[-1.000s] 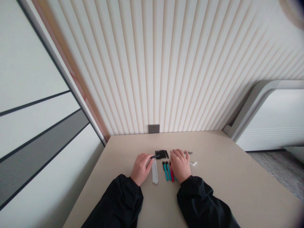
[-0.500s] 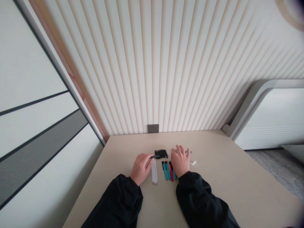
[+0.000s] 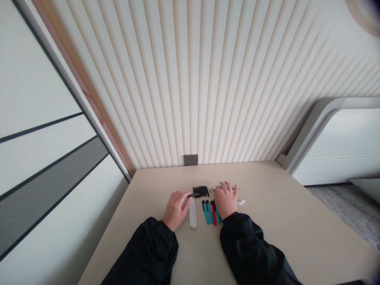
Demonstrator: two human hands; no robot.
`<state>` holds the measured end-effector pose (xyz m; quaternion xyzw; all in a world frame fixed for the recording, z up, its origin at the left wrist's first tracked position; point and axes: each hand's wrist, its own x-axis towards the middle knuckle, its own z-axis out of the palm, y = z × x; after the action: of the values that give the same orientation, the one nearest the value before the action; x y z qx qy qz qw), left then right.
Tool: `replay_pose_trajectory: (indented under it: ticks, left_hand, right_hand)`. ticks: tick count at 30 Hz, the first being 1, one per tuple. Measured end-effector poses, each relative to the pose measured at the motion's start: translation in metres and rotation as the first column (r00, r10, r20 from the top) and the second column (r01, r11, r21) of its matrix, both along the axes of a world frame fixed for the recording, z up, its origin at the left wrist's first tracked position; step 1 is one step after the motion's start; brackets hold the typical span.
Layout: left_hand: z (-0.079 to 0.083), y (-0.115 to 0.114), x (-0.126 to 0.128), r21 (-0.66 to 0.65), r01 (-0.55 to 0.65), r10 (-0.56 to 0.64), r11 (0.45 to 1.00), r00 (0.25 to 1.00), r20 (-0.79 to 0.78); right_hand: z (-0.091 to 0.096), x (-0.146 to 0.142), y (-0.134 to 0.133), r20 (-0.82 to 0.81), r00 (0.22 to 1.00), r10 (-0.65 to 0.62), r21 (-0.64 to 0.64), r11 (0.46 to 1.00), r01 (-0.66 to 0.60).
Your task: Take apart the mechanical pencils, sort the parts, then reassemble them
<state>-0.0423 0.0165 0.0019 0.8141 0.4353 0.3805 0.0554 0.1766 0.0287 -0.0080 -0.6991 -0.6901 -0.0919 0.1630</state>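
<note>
My left hand (image 3: pixel 175 209) pinches a short black pen barrel (image 3: pixel 193 195) between thumb and fingertips, its tip pointing right. Just below it lies a bundle of thin white pen refills (image 3: pixel 192 215). A row of black pen barrels (image 3: pixel 203 191) sits behind the refills. My right hand (image 3: pixel 226 200) rests palm down over small grey metal pieces (image 3: pixel 219 187), its fingers bent and apart; what is under the fingertips is hidden. Several teal pen barrels (image 3: pixel 206 213) and a red one (image 3: pixel 213 215) with black ends lie left of that hand, one partly covered by it.
Small white pieces (image 3: pixel 241 202) lie right of my right hand. The beige tabletop (image 3: pixel 255 245) meets a ribbed wall (image 3: pixel 190 99) with a dark socket (image 3: pixel 190 160). A white cabinet (image 3: pixel 44 198) stands left, a white headboard (image 3: pixel 341 146) right.
My right hand has shifted slightly, uncovering a few small grey pieces to its left. My left hand still holds the black pen barrel in about the same place.
</note>
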Motion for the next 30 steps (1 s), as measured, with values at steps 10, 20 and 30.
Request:
replay_pose_trajectory:
  ticks: [10,20,30]
  left_hand:
    - [0.0,0.001,0.0,0.014,-0.007,0.007,1.0,1.0,-0.008]
    - [0.001,-0.001,0.001,-0.016,0.004,-0.004,1.0,0.999,0.046]
    - [0.004,-0.003,0.003,-0.003,0.021,-0.021,1.0,0.996,0.085]
  right_hand:
    - [0.006,0.005,0.003,-0.131,0.99,0.049,0.077,0.996,-0.039]
    - [0.018,-0.013,-0.02,-0.78,0.527,0.336,0.169,0.925,-0.34]
    - [0.016,-0.02,-0.023,-0.887,0.342,0.309,0.166,0.907,-0.388]
